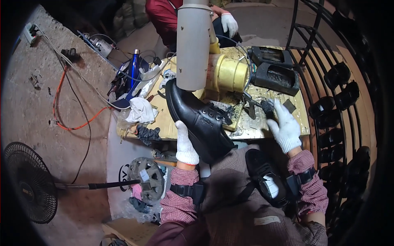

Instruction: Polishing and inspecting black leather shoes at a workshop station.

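Note:
My left hand (185, 144), in a white glove, grips a black lace-up leather shoe (201, 127) along its side. The shoe tilts, its toe up against or just under the lower end of a grey ribbed cylinder (191, 49); whether they touch I cannot tell. My right hand (284, 128), gloved as well, is over the right front of the yellow worktable (256, 130). Its fingers reach to a small dark lump (268, 108), whose kind does not show. A second black shoe (264, 177) rests on my lap, with something white inside.
Behind the cylinder are a yellow round housing (230, 73) and two black open-topped holders (276, 78). A white cloth (141, 110) and blue bottle (134, 69) are at the left. A shoe rack (328, 106) lines the right, a fan (30, 182) the left. Another person (164, 18) sits opposite.

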The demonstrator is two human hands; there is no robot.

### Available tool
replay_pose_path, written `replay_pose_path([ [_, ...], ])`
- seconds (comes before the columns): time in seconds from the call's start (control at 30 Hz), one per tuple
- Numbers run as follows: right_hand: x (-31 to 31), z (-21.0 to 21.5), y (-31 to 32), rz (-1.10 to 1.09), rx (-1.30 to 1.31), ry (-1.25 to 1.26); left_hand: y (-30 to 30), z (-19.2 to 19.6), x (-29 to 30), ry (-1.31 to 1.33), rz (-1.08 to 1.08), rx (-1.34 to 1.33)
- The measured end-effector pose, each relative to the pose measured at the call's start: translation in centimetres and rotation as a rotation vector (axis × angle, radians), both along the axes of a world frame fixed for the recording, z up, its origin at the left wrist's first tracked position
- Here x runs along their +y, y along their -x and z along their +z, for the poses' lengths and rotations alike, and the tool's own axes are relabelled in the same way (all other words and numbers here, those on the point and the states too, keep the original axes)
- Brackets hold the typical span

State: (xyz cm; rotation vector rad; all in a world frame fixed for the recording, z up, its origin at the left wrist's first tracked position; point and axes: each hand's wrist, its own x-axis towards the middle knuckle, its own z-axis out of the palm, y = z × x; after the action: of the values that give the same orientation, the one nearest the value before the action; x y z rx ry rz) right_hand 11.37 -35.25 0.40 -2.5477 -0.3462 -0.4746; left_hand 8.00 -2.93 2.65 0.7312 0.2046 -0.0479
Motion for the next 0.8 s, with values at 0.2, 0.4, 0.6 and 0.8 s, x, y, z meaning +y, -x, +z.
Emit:
replay_pose_path([
  [0.2, -3.0, -7.3, -1.0, -0.174, 0.183, 0.582, 0.0, 1.6, 0.1, -0.024, 0.028, 0.007],
  [0.4, -2.5, -2.4, 0.5, -0.057, 0.163, -0.180, 7.5, 0.3, -1.0, 0.090, -0.126, 0.177],
  [0.6, -0.4, 4.8, 5.6, 0.391, 0.618, -0.534, 11.8, -4.5, -3.5, 0.490, -0.443, 0.272],
  [0.8, -0.6, 7.8, 5.9, 0.377, 0.794, -0.662, 11.5, -7.7, -4.0, 0.578, -0.533, 0.169],
])
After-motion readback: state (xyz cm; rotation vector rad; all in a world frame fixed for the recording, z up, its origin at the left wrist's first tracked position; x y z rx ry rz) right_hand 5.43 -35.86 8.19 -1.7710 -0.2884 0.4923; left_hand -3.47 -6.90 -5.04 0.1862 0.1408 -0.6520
